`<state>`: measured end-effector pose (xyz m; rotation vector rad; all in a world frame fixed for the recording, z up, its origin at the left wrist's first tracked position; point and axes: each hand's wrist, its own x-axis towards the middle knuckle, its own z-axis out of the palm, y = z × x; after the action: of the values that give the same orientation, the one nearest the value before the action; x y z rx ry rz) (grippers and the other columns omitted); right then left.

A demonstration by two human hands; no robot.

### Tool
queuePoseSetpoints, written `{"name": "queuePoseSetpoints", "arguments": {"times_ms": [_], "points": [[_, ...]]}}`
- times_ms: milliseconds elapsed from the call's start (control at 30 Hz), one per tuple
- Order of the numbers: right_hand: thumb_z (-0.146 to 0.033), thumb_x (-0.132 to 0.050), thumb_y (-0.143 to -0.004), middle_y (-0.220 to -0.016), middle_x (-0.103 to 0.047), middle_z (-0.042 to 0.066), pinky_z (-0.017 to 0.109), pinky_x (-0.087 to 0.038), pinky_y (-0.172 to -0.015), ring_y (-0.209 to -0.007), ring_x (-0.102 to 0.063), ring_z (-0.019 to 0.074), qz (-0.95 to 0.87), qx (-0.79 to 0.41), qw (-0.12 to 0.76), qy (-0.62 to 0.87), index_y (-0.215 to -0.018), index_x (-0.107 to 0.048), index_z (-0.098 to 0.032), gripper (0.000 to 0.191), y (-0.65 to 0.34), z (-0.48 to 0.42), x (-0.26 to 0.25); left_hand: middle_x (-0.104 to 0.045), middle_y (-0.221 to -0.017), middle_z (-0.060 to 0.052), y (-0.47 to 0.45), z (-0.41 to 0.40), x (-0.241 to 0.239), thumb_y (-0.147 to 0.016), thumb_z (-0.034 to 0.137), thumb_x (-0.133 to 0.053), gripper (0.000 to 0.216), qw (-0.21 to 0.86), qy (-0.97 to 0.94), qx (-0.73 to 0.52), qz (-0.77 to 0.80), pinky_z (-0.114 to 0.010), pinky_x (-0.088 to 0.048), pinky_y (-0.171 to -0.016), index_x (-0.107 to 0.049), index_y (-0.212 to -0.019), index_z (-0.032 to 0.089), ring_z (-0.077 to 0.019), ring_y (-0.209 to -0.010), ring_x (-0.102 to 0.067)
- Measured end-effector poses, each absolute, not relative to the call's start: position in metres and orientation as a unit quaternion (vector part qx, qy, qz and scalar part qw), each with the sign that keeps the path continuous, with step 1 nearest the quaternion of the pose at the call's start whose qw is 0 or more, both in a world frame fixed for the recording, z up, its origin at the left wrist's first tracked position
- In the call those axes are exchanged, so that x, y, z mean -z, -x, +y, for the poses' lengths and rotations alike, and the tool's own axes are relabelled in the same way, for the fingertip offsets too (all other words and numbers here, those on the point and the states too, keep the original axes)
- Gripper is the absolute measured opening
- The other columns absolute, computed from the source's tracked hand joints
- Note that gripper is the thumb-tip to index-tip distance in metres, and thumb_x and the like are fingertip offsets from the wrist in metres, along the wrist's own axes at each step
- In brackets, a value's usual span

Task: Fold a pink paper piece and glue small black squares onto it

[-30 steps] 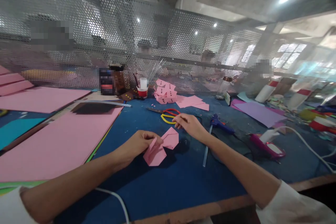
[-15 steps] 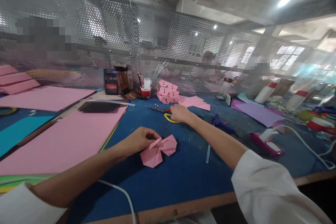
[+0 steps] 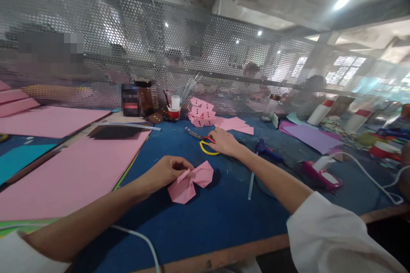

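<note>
Your left hand [image 3: 166,171] pinches the folded pink paper bow [image 3: 190,181] on the blue table [image 3: 208,222], fingers closed on its middle; your right hand [image 3: 223,142] rests curled over the yellow-handled scissors [image 3: 205,141] beyond it.

Right hand [image 3: 223,141] covers most of the scissors' [image 3: 205,141] handles. Jar [image 3: 130,99] label is blurred, unreadable. Pink sheet [image 3: 64,170] runs off the left edge.
</note>
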<state>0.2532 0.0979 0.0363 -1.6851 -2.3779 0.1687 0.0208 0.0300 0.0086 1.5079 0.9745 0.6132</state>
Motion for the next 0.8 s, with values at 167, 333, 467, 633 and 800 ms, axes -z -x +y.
{"name": "queuePoseSetpoints", "arguments": {"times_ms": [167,333,467,633,800], "points": [[-0.041,-0.045,-0.091,-0.071,-0.065,0.001,0.021,-0.04,-0.06,-0.063,-0.058,0.0115,-0.839,-0.208,0.16,0.477,-0.083,-0.068,-0.017,0.034,-0.257,0.052,-0.044,-0.07,-0.073,-0.006,-0.024,0.027,-0.01,-0.064,0.042,-0.075,0.036,0.579,-0.633,-0.293,0.423,-0.025,-0.044,-0.058,-0.07,-0.084,0.012,-0.0165,-0.062,-0.06],[-0.034,-0.046,-0.087,-0.062,-0.054,-0.003,0.02,-0.032,-0.052,-0.057,-0.047,0.0094,-0.819,-0.283,0.23,0.443,-0.076,-0.063,-0.015,0.028,-0.252,0.024,-0.032,-0.068,-0.067,-0.004,-0.026,0.026,-0.007,-0.061,0.042,-0.077,0.035,0.585,-0.626,-0.296,0.422,-0.025,-0.043,-0.055,-0.069,-0.079,0.014,-0.0156,-0.059,-0.059],[-0.03,-0.047,-0.085,-0.062,-0.048,-0.005,0.02,-0.031,-0.052,-0.058,-0.042,0.0084,-0.801,-0.33,0.266,0.423,-0.069,-0.057,-0.016,0.025,-0.25,0.022,-0.027,-0.067,-0.069,-0.004,-0.026,0.026,-0.006,-0.062,0.039,-0.077,0.033,0.594,-0.631,-0.283,0.411,-0.025,-0.043,-0.056,-0.069,-0.079,0.012,-0.0152,-0.06,-0.058],[-0.034,-0.047,-0.087,-0.063,-0.048,-0.004,0.02,-0.033,-0.056,-0.06,-0.044,0.0089,-0.788,-0.374,0.273,0.405,-0.067,-0.055,-0.016,0.028,-0.253,0.018,-0.028,-0.067,-0.07,-0.004,-0.025,0.025,-0.011,-0.067,0.039,-0.074,0.03,0.613,-0.627,-0.259,0.406,-0.023,-0.04,-0.056,-0.071,-0.08,0.013,-0.0137,-0.061,-0.056],[-0.037,-0.047,-0.089,-0.067,-0.053,-0.003,0.021,-0.035,-0.058,-0.063,-0.049,0.0104,-0.78,-0.418,0.256,0.389,-0.075,-0.058,-0.017,0.028,-0.247,0.01,-0.027,-0.061,-0.063,0.0,-0.026,0.019,-0.018,-0.073,0.041,-0.069,0.027,0.611,-0.643,-0.258,0.382,-0.02,-0.036,-0.052,-0.069,-0.076,0.014,-0.0099,-0.056,-0.049]]}}
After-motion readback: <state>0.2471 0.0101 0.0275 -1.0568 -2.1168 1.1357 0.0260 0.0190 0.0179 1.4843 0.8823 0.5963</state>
